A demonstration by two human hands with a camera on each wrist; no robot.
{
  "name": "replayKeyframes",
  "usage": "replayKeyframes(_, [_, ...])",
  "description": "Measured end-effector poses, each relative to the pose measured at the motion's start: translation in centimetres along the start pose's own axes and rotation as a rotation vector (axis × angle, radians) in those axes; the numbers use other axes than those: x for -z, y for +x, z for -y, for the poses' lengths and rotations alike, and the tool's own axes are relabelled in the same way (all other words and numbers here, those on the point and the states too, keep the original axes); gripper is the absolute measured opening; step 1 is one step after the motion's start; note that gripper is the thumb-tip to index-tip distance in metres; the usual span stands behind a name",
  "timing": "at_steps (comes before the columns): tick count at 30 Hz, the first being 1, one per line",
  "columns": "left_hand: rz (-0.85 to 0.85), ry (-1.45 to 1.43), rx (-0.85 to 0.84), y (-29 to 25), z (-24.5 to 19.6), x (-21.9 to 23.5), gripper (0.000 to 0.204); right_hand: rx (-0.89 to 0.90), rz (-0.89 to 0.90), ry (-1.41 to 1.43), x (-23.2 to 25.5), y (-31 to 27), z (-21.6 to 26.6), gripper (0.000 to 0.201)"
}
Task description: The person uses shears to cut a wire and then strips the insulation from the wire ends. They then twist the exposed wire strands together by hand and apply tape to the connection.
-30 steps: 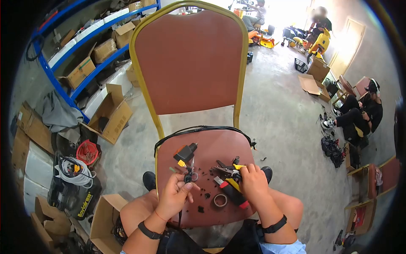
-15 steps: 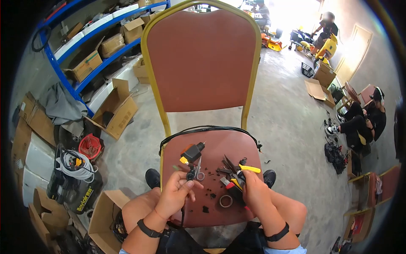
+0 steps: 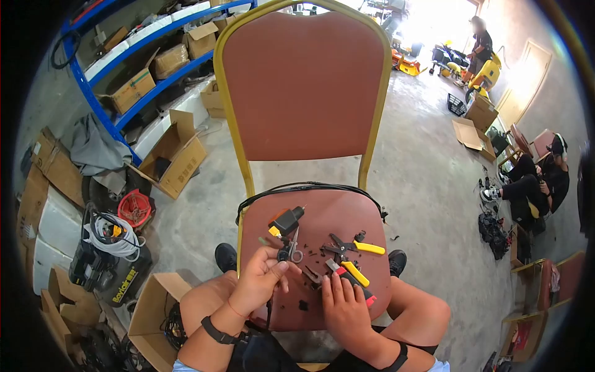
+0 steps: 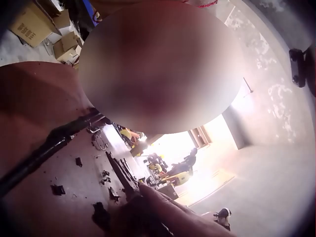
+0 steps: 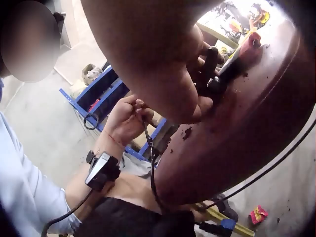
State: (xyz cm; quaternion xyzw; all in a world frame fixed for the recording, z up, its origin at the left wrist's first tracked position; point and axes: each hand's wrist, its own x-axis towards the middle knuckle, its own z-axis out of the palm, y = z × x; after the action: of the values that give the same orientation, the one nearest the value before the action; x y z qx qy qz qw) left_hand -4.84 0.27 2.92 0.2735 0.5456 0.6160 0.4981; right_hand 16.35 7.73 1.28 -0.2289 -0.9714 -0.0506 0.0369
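Note:
My left hand pinches a black cable with a dark round end above the chair seat. Close beyond it lie scissors, a yellow connector and a black box-shaped part. My right hand is low over the seat, palm down, fingers beside a red-and-black tool. In the right wrist view, a dark object shows between thumb and fingers; I cannot tell whether they grip it. Yellow-handled pliers lie jaws apart beyond this hand. The tape roll's former spot is covered by the hand.
Black scraps dot the red seat. Black cable runs along its back edge, below the tall backrest. Cartons and a blue shelf stand left; a seated person is at right.
My right hand has let go of the yellow-handled pliers, which now lie on the seat, and has moved down and left over the tape roll's spot. The left hand keeps its pinch.

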Motion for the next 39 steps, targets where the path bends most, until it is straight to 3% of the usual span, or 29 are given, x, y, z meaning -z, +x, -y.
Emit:
replayKeyframes(5, [-0.007,-0.009,0.015,-0.3,-0.3,0.0,0.016,0.026,0.019,0.028,-0.4,-0.7,0.3,0.054])
replayKeyframes(8, [-0.009,-0.018,0.034,-0.3,-0.4,-0.1,0.016,-0.025,-0.077,0.408,2.0,0.3,-1.2,0.060])
replayKeyframes(12, [0.028,0.022,0.059,-0.5,-0.2,-0.1,0.019,-0.208,-0.124,0.505,0.4,1.8,-6.2,0.065])
replayKeyframes(15, [0.043,0.072,0.054,-0.4,0.1,-0.6,0.024,-0.389,-0.113,0.274,-1.4,2.3,-8.1,0.066])
replayKeyframes(18, [0.050,0.087,0.069,-0.3,0.0,-0.7,0.026,-0.401,-0.039,0.372,-1.9,2.9,-8.7,0.063])
replayKeyframes(21, [0.014,0.071,0.058,-0.4,-0.2,-0.9,0.025,-0.341,-0.150,0.274,-0.6,3.2,-8.2,0.057])
replayKeyframes(24, [-0.010,0.075,0.036,-0.7,-0.6,-0.3,0.024,-0.290,0.195,0.481,0.1,3.4,-7.7,0.047])
replayKeyframes(27, [-0.025,0.063,0.032,-1.1,-0.4,0.3,0.025,-0.244,0.104,0.480,1.1,3.3,-5.5,0.041])
replayKeyframes(28, [-0.032,0.060,0.021,-1.1,-0.5,0.4,0.026,-0.193,0.158,0.444,1.6,3.0,-4.9,0.056])
replayKeyframes(31, [-0.054,0.046,0.033,-1.3,-1.0,0.3,0.027,-0.135,0.060,0.300,2.7,1.4,-2.2,0.076])
replayKeyframes(32, [-0.061,0.039,0.039,-1.2,-1.1,0.1,0.027,-0.115,0.177,0.286,2.8,1.2,-1.7,0.095])
replayKeyframes(35, [-0.021,0.084,-0.030,-0.6,-0.4,0.1,0.026,-0.106,0.253,0.240,2.5,1.6,-0.8,0.097])
replayKeyframes(39, [0.023,0.104,-0.006,-0.4,-0.3,0.1,0.029,-0.063,0.204,0.260,2.5,1.8,-1.1,0.092])
